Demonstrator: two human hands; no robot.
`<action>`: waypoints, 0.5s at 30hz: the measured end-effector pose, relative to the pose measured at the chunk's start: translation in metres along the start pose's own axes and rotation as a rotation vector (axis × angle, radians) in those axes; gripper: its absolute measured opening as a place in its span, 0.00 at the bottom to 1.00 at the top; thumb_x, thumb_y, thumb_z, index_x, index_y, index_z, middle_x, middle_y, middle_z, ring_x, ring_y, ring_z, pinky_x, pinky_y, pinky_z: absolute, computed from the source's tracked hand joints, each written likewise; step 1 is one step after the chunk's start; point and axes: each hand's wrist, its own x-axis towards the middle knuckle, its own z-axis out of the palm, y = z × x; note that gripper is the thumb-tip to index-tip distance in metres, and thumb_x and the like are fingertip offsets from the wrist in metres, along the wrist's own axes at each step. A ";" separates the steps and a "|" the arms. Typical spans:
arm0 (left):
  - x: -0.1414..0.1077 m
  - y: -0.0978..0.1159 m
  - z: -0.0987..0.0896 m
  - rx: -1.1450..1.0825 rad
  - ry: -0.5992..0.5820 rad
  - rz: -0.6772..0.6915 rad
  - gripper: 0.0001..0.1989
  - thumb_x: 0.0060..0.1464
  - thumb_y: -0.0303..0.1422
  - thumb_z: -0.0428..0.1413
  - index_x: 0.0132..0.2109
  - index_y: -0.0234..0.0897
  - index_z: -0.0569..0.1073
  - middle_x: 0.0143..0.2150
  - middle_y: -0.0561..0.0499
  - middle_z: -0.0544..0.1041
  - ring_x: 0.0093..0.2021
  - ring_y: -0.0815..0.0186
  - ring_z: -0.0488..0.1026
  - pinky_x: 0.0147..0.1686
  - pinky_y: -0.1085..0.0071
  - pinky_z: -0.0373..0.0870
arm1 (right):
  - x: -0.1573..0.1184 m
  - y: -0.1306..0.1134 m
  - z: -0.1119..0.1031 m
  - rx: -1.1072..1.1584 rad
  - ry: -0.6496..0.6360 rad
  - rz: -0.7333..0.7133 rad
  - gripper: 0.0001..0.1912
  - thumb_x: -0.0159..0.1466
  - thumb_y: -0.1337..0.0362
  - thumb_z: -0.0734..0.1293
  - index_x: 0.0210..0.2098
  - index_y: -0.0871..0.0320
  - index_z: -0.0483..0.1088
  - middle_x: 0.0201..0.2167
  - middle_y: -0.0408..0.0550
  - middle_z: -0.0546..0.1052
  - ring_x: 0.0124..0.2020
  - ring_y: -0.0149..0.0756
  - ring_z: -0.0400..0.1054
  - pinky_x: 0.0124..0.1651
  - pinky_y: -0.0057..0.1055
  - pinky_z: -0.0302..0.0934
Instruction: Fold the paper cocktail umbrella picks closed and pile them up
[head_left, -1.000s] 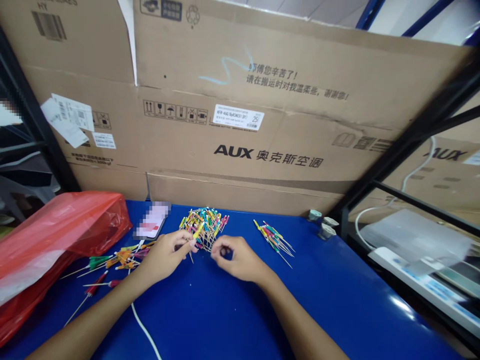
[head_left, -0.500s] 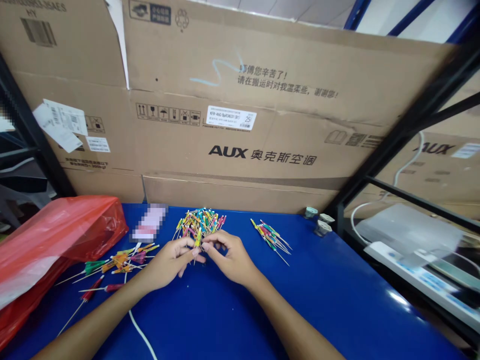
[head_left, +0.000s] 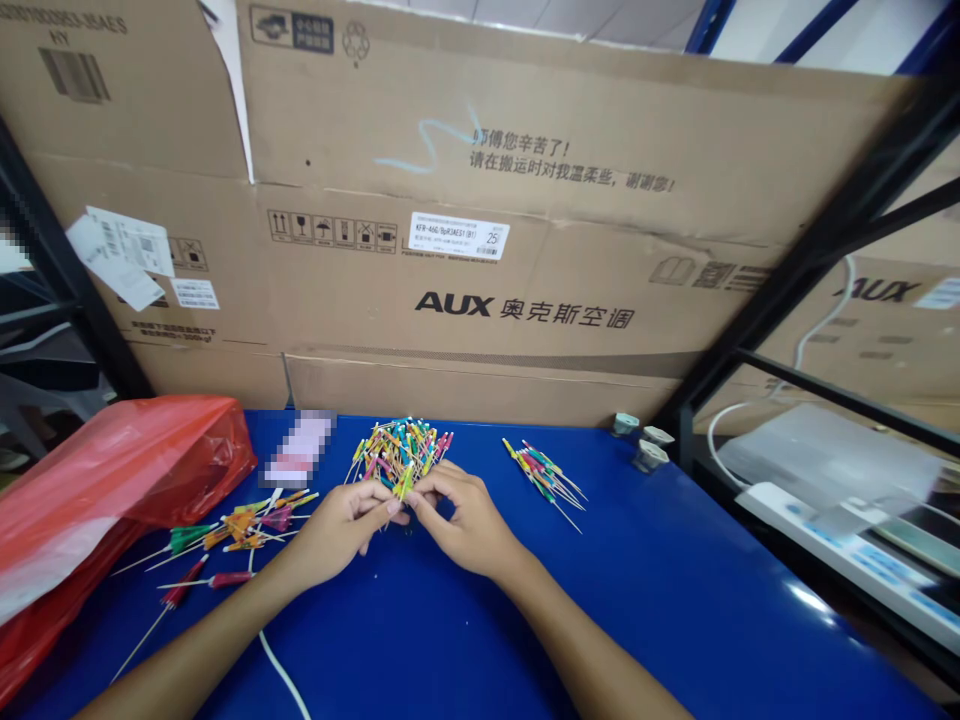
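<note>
While I've got this yellow cocktail umbrella [head_left: 403, 484] pinched narrow between my left hand [head_left: 349, 520] and right hand [head_left: 466, 515], right by the big pile [head_left: 405, 440] on the blue worktop [head_left: 465, 640], a smaller bunch [head_left: 541, 474] lies off right, partly open ones [head_left: 240, 525] left. Can't tell if mine's fully folded, tbh.

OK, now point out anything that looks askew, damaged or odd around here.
The cardboard panel is split at its upper left, with a pale gap showing. At left, loose paper umbrellas lie crisscrossed near a white cable, some partly open, unlike the closed ones in the small pile at right. No spill shows.
</note>
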 end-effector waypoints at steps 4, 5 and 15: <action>0.000 0.002 -0.003 0.018 0.071 0.005 0.19 0.59 0.48 0.53 0.39 0.36 0.75 0.38 0.47 0.82 0.18 0.72 0.63 0.19 0.74 0.59 | 0.000 0.000 -0.003 -0.032 0.037 -0.009 0.13 0.69 0.60 0.62 0.30 0.55 0.69 0.25 0.45 0.71 0.30 0.35 0.64 0.38 0.33 0.60; 0.000 0.002 -0.004 0.017 0.072 0.011 0.19 0.60 0.48 0.53 0.39 0.36 0.75 0.38 0.47 0.82 0.18 0.72 0.63 0.19 0.74 0.59 | 0.000 -0.001 -0.004 -0.030 0.039 -0.012 0.12 0.69 0.60 0.62 0.30 0.55 0.69 0.25 0.45 0.71 0.30 0.35 0.64 0.38 0.33 0.60; -0.002 0.003 -0.001 0.031 0.022 0.055 0.19 0.62 0.46 0.50 0.42 0.36 0.76 0.36 0.49 0.81 0.18 0.73 0.63 0.20 0.75 0.59 | 0.001 0.001 0.001 -0.028 0.052 0.009 0.08 0.68 0.61 0.64 0.34 0.56 0.71 0.30 0.47 0.75 0.35 0.37 0.66 0.41 0.33 0.61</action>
